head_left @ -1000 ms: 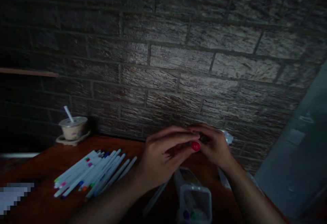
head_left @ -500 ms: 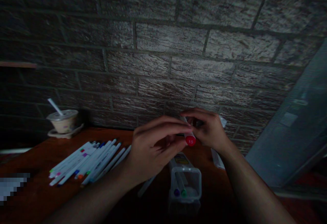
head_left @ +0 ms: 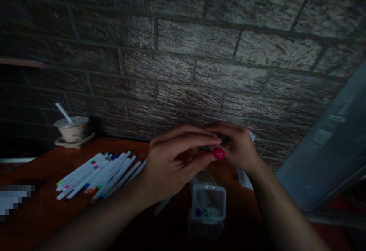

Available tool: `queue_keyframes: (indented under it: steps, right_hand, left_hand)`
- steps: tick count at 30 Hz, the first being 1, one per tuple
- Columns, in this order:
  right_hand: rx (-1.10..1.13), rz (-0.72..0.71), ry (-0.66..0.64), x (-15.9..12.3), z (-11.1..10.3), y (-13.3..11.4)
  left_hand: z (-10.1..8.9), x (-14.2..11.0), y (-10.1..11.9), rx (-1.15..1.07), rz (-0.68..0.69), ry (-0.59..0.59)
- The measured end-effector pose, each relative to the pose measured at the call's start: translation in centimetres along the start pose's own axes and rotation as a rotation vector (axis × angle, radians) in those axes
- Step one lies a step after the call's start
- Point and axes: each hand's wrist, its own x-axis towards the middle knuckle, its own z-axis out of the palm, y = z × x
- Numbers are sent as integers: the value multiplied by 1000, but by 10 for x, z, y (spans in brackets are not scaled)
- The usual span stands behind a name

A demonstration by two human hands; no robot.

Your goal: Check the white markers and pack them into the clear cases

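Both of my hands meet above a dim wooden table (head_left: 42,213). My left hand (head_left: 171,163) and my right hand (head_left: 237,148) are closed around one marker with a red cap end (head_left: 219,153) marked 15, held end-on toward me. Its barrel is mostly hidden by my fingers. Just below the hands lies a clear plastic marker case (head_left: 207,205), open toward me, with a purple-capped and a green-capped marker inside. A row of several white markers (head_left: 100,174) with coloured caps lies on the table to the left.
A cup with a straw (head_left: 71,129) stands on a saucer at the table's back left corner. A brick wall (head_left: 185,64) runs right behind the table. A white packet (head_left: 243,176) lies under my right wrist. A pale grey panel (head_left: 323,159) stands at the right.
The camera tilted and the view shifted slightly. My hands stayed together on the red-capped marker, and its cap end turned a little toward the right.
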Motion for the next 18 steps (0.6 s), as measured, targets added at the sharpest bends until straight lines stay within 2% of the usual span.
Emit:
queue_keyframes:
  steps: [18]
  right_hand:
    - [-53,-30,-6,0,0,2]
  left_hand:
    - [4,-1,1,27,-3,9]
